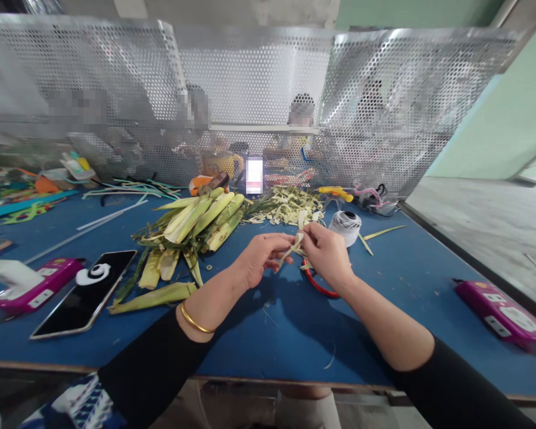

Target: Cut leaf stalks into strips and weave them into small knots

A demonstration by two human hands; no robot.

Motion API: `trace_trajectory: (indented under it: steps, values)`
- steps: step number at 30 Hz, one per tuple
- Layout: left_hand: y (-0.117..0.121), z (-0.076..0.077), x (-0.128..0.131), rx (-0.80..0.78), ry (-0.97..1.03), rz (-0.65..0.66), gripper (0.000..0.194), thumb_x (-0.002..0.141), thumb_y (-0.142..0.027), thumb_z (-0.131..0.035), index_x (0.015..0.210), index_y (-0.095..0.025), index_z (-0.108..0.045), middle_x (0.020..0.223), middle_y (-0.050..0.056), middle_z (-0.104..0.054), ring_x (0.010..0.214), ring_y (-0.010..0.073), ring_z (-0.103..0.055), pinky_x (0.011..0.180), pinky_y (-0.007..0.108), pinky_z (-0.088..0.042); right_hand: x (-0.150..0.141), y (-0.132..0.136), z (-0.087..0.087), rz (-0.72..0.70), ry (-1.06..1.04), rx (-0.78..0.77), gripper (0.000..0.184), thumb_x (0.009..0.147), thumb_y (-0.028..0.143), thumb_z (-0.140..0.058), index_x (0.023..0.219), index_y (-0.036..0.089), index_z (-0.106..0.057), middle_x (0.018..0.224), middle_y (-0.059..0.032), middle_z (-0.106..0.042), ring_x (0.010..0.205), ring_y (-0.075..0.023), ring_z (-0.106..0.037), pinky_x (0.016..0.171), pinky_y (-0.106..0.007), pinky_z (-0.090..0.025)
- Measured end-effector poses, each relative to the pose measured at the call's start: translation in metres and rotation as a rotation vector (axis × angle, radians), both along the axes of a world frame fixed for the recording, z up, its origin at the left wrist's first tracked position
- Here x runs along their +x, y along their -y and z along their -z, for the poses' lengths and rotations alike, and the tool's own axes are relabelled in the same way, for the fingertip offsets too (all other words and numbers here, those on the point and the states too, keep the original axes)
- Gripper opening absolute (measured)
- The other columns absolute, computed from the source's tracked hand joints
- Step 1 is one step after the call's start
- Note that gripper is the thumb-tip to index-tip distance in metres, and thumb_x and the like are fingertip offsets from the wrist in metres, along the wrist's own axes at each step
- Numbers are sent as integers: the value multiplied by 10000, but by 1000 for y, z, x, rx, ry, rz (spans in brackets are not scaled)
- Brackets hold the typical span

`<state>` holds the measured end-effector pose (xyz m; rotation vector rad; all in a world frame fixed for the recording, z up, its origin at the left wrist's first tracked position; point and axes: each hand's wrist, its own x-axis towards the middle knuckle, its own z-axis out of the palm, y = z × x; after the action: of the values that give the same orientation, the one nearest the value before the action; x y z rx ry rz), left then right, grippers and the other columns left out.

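My left hand (265,251) and my right hand (328,253) are close together above the middle of the table. Both pinch a narrow pale strip of husk (297,241) that looks looped or knotted between the fingertips. Beneath my right hand lies something with a red curved handle (317,285), probably scissors, partly hidden by the hand. A heap of cut pale strips (290,204) spreads just beyond my hands. Left of them is a pile of corn husks (201,220). A spool of white thread (346,225) stands beside my right hand.
On the blue table (268,345) are a black phone (87,298), a left purple power strip (38,286) and a right one (502,310). A perforated metal screen (259,77) borders the back; people sit behind it. A yellow tool (336,193) lies near the screen.
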<state>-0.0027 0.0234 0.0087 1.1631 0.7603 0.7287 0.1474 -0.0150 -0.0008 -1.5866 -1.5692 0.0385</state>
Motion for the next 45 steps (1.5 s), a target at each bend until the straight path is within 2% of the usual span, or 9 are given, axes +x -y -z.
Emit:
trace_trajectory:
  steps: [5,10,17,24,31,37,40,43,45]
  values:
    - [5,1,3,78,-83,-47,213,614,-250,-748,781,-141,-676,622,-15,-582,496,76,-527,382,178,-284,-2,1,-1,0,11,-35,171,805,284,-470,657,215,-524,526,28,-488,490,-125,-396,523,-250,-264]
    - [7,5,6,189,-108,-105,186,697,-304,-703,766,-141,-644,595,-27,-547,457,62,-474,370,178,-273,0,-1,-2,-10,-90,-65,212,833,401,-500,738,214,-530,494,54,-434,485,-123,-380,510,-250,-252]
    - [-2,4,3,214,-71,-185,169,765,-303,-661,807,-144,-624,597,-28,-537,465,53,-447,392,168,-275,7,0,-11,-307,-315,-182,446,790,411,-615,1147,184,-474,562,83,-521,493,-107,-450,493,-241,-335]
    - [-6,0,-1,288,-112,-345,157,774,-207,-647,850,-179,-513,605,-38,-591,462,61,-493,464,172,-353,8,9,-25,-675,-560,-318,472,764,333,-674,1207,207,-570,678,29,-653,476,-82,-501,466,-239,-395]
    - [-4,-2,0,271,-119,-313,48,788,-189,-619,797,-167,-577,588,-35,-591,444,51,-457,456,171,-343,8,7,-22,-659,-909,-290,455,732,264,-706,1179,243,-624,744,17,-694,502,-87,-565,497,-229,-458]
    - [-8,3,1,180,-102,-357,70,778,-212,-634,770,-145,-619,714,24,-676,470,60,-469,389,179,-290,5,-5,-9,-308,-1278,-421,85,688,192,-679,771,179,-661,725,-20,-693,421,-75,-487,419,-227,-484]
    - [-10,5,0,135,-89,-379,63,773,-198,-637,755,-145,-605,712,22,-671,477,58,-472,389,175,-302,0,-2,-9,-265,-1291,-342,224,676,175,-691,893,191,-641,761,-23,-715,427,-91,-518,421,-235,-490]
    - [-10,4,0,131,-91,-393,48,769,-176,-630,756,-151,-591,690,10,-661,469,56,-465,391,175,-308,-2,4,-15,-336,-1208,-281,471,684,209,-705,1139,203,-582,776,-19,-722,437,-106,-550,434,-246,-478]
    - [-11,4,0,143,-92,-405,40,769,-166,-622,760,-149,-587,686,7,-659,466,55,-463,391,177,-311,-1,8,-20,-417,-1162,-294,515,697,227,-695,1199,217,-577,805,-19,-726,465,-106,-569,457,-244,-476]
